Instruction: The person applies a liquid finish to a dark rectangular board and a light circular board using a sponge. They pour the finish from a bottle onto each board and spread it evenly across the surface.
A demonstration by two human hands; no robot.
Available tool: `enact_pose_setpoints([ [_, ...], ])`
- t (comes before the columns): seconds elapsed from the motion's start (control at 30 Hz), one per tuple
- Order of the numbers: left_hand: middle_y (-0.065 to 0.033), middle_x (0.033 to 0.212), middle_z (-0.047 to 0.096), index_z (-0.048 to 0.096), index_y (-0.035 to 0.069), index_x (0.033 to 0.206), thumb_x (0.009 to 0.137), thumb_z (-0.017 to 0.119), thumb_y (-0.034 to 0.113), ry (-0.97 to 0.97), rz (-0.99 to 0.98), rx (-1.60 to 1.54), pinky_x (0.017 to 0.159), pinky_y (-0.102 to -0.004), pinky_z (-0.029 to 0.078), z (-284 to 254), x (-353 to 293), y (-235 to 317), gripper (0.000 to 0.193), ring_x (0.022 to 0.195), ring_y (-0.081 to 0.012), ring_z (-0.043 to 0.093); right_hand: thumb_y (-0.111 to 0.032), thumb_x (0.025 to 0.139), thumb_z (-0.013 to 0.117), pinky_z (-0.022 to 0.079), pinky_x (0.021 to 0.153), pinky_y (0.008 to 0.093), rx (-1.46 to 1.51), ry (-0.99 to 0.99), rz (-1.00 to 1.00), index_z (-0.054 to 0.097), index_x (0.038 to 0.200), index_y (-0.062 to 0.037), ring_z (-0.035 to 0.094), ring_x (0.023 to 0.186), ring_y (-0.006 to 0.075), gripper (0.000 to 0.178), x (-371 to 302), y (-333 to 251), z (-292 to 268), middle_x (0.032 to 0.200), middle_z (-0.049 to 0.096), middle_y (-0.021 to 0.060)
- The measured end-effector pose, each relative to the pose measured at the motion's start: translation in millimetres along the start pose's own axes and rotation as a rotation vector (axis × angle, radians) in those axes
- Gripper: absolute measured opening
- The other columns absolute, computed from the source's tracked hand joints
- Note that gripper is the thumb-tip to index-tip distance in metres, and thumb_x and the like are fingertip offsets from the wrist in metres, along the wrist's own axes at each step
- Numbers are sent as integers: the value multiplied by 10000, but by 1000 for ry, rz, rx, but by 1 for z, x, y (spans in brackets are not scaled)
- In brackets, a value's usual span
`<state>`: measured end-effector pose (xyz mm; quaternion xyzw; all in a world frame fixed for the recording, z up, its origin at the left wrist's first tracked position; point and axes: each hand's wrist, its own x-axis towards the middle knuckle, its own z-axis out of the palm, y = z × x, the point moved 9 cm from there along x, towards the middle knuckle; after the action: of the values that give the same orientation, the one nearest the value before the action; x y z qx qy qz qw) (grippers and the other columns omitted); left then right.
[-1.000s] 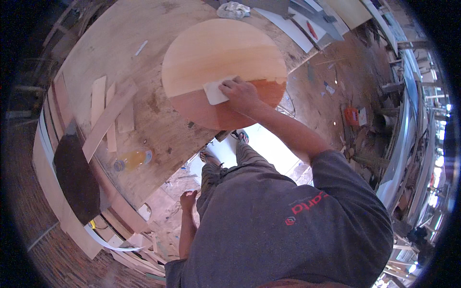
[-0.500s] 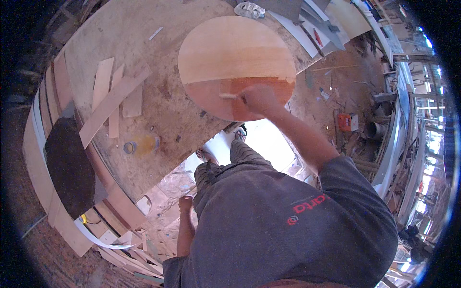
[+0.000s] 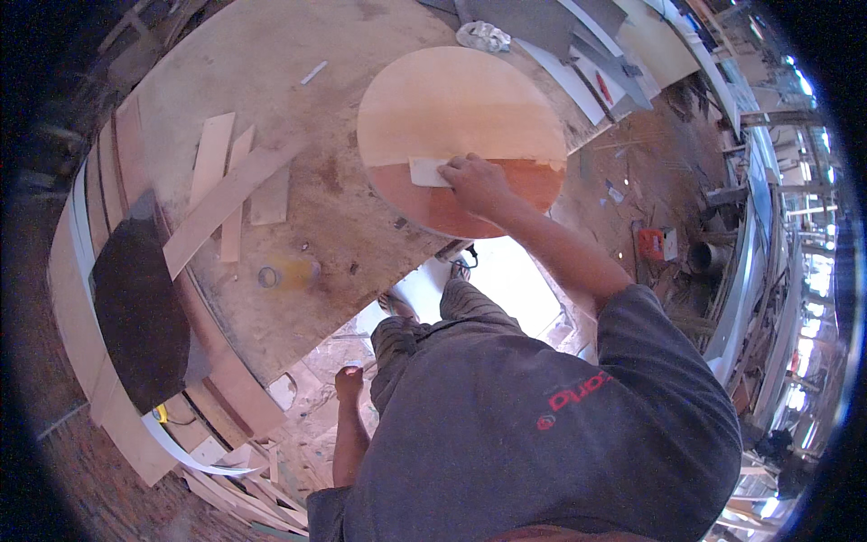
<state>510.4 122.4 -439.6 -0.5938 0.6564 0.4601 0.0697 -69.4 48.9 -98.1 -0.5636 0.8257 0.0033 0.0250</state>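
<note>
A round wooden board [image 3: 452, 108] lies on the large worktable; its far part is pale and its near part has a reddish-brown coat. My right hand [image 3: 479, 185] is closed on the edge of a white flat spreader [image 3: 429, 172]. The spreader's broad face lies over the coated part, close to the line where the pale wood begins. Low beside my left leg, off the table, my left hand [image 3: 349, 383] is curled closed. Something small and pale shows at its top, too small to name.
Thin wood strips [image 3: 230, 194] and a clear jar with yellowish contents [image 3: 291, 273] lie on the table's left side. A crumpled plastic bag [image 3: 483, 36] and grey-white sheets [image 3: 564, 77] are at the far edge. An orange-red box [image 3: 652, 244] stands on the littered floor at right.
My right hand has shifted a little left and away over the board. The spreader, seen narrow and blurred before, now shows its broad face. The whole view has shifted slightly.
</note>
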Motion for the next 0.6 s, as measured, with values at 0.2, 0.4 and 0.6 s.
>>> enact_pose_setpoints([
  [0.2, -151, 946, 773, 767, 72, 996, 875, 754, 330, -34, -29, 2, 856, -422, 572, 0, -22, -4, 286, 938, -328, 743, -203, 858, 657, 568, 825, 495, 43, -68, 217, 760, 1082, -191, 716, 946, 327, 247, 31, 41, -15, 1005, 753, 110],
  [0.4, -138, 972, 773, 766, 101, 1025, 890, 746, 382, -9, -147, 26, 879, -438, 571, 30, -26, -56, 313, 960, -330, 737, -219, 786, 735, 566, 723, 506, 178, -224, -25, 778, 912, -140, 718, 820, 375, 155, -26, -78, -22, 852, 740, 135],
  [0.6, -158, 1004, 767, 766, 115, 1007, 854, 758, 399, -78, -53, 73, 874, -477, 563, 21, -10, -19, 323, 988, -354, 728, -234, 801, 717, 566, 751, 478, 604, 179, -25, 768, 955, -133, 697, 847, 355, 190, -16, -76, -79, 888, 730, 113],
])
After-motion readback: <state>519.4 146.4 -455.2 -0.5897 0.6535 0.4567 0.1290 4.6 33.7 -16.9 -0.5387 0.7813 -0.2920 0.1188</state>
